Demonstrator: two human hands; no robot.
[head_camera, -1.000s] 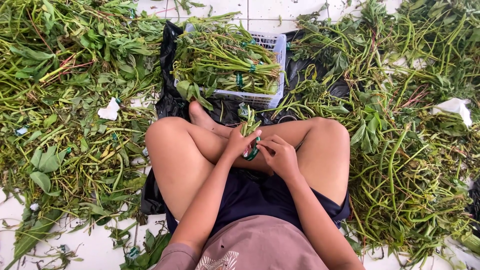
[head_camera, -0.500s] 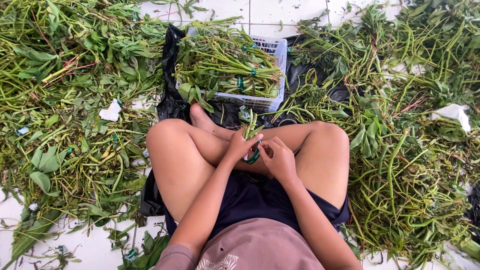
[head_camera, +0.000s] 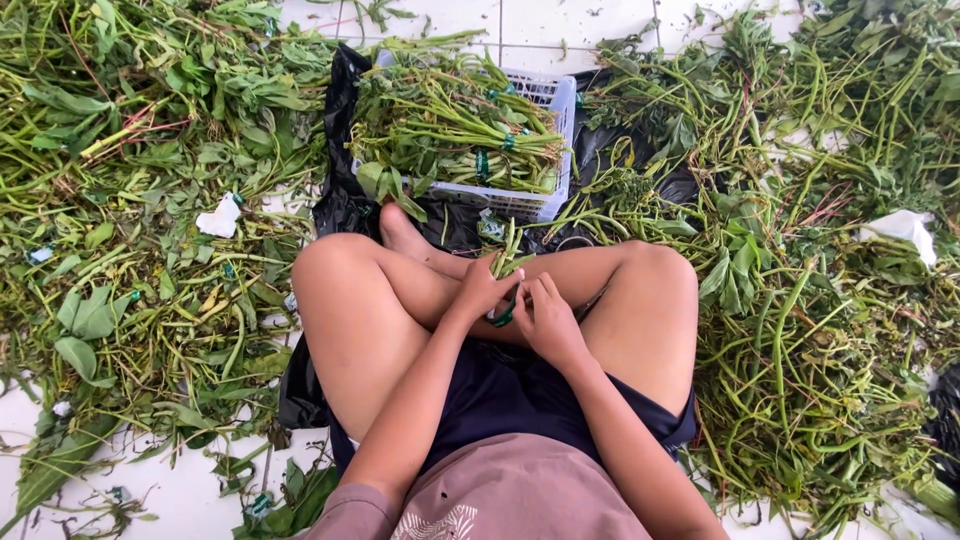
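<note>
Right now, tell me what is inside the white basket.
The white basket holds bundles of green stems, some bound with green bands. They cover its floor, so anything beneath cannot be seen.

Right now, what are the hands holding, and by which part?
Both the left hand and right hand grip a small bunch of green stems at its lower end, where a green band shows.
</note>
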